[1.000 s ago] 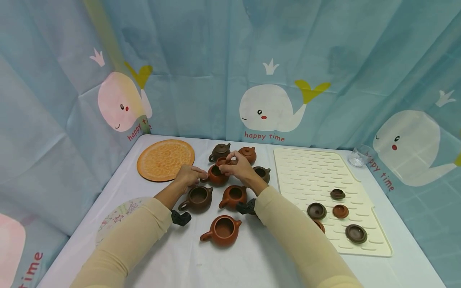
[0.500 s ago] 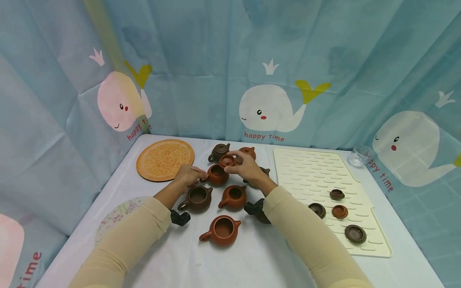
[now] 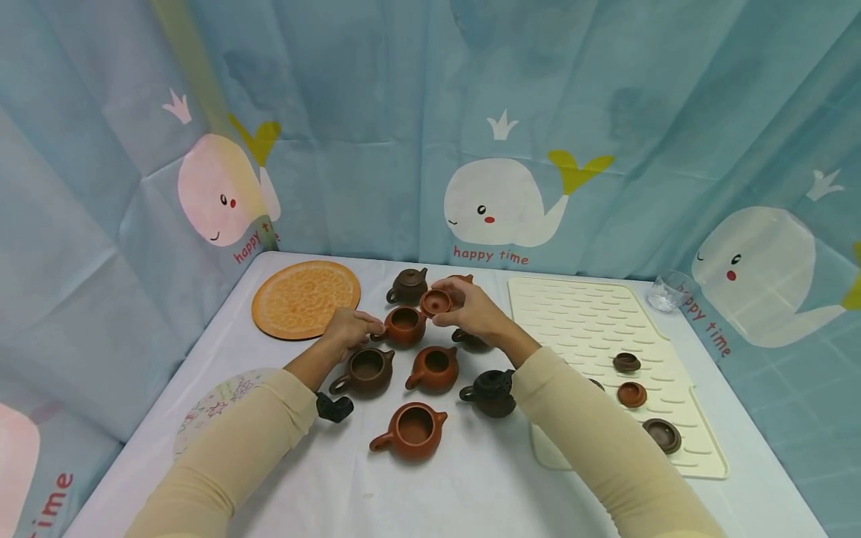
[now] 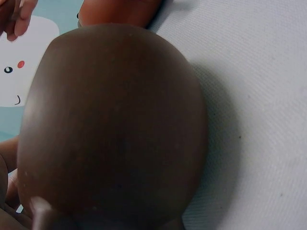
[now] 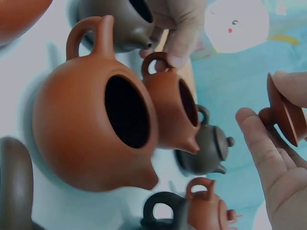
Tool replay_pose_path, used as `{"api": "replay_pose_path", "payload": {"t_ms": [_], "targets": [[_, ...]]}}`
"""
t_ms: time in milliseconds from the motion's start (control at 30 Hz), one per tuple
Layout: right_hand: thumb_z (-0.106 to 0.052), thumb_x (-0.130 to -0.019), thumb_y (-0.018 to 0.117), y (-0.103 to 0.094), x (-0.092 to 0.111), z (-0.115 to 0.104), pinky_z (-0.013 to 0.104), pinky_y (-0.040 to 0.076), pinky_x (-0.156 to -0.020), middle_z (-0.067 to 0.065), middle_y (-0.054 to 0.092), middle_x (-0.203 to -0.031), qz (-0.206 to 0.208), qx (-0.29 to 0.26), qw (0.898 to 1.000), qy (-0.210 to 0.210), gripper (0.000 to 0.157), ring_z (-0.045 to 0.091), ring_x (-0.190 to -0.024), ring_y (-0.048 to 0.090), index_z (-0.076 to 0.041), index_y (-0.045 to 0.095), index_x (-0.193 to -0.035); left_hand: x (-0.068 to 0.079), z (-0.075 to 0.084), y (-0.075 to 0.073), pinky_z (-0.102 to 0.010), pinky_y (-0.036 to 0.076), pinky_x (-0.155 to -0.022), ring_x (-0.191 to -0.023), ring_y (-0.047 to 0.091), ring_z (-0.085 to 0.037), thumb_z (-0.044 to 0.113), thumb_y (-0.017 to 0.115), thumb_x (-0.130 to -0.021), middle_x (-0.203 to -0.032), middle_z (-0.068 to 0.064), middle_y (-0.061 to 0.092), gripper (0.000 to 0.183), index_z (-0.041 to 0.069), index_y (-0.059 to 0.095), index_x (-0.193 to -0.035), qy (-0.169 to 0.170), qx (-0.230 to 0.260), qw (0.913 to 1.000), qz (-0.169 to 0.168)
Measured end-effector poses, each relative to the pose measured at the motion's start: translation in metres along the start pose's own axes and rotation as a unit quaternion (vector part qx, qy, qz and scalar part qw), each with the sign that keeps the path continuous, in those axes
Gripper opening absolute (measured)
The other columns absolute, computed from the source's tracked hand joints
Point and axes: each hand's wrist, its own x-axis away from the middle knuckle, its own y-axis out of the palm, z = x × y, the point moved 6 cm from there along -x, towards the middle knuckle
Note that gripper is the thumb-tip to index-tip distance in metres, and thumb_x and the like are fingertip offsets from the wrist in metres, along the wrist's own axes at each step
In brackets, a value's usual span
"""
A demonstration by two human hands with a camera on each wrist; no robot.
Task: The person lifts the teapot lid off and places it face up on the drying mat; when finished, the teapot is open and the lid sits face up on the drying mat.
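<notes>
My left hand (image 3: 346, 329) pinches the handle of a small reddish clay teapot (image 3: 406, 338), which stands on the white cloth with its mouth uncovered. The right wrist view also shows those fingers at this teapot's handle (image 5: 154, 58). Just right of and above the teapot, my right hand (image 3: 476, 312) holds a reddish teapot lid (image 3: 436, 302) by its edge, apart from the pot. In the right wrist view the lid (image 5: 287, 115) sits between thumb and fingers, knob pointing left. A dark brown teapot (image 4: 115, 124) close to my left wrist fills most of the left wrist view.
Other lidless teapots stand nearer me, among them a reddish one (image 3: 412, 447) and a brown one (image 3: 368, 382). A lidded dark teapot (image 3: 407, 285) is behind. Several lids lie on the cream mat (image 3: 565, 306) at right. An orange round mat (image 3: 306, 299) lies back left.
My right hand has drawn the lid off to the right from above the reddish teapot's mouth, and the lid's face has turned toward the head camera. My left hand stays at the handle.
</notes>
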Motion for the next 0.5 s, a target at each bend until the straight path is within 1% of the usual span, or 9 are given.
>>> {"api": "replay_pose_path", "payload": {"t_ms": [133,333,500], "targets": [[0.004,-0.081,0.073,-0.010,0.009,-0.006,0.036,0.047,-0.085,0.010,0.061,-0.119,-0.002,0.008,1.000,0.004,0.053,0.025,-0.107,0.057,-0.007,0.054,-0.129,0.000,0.000,0.001,-0.038,0.043,-0.076,-0.096,0.054,-0.029,0.017,0.077,-0.083,-0.104,-0.009,0.065,0.015,0.009,0.076,-0.096,0.000,-0.002,1.0000,0.000],[-0.001,-0.083,0.073,-0.029,0.025,-0.011,0.039,0.049,-0.082,0.010,0.057,-0.126,-0.004,0.027,0.999,0.029,0.051,0.025,-0.112,0.054,-0.013,0.055,-0.129,-0.001,-0.001,0.001,-0.037,0.043,-0.074,-0.094,0.054,-0.029,0.016,0.077,-0.083,-0.102,-0.009,0.065,0.016,0.008,0.076,-0.096,-0.002,-0.005,1.0000,0.000],[0.001,-0.083,0.073,-0.041,0.038,-0.014,0.041,0.049,-0.083,0.014,0.056,-0.125,-0.002,0.032,0.999,0.028,0.053,0.028,-0.113,0.054,-0.011,0.055,-0.131,0.000,0.000,0.001,-0.038,0.043,-0.075,-0.096,0.054,-0.029,0.016,0.077,-0.083,-0.102,-0.009,0.065,0.014,0.009,0.076,-0.096,-0.002,-0.006,1.0000,0.000]]}}
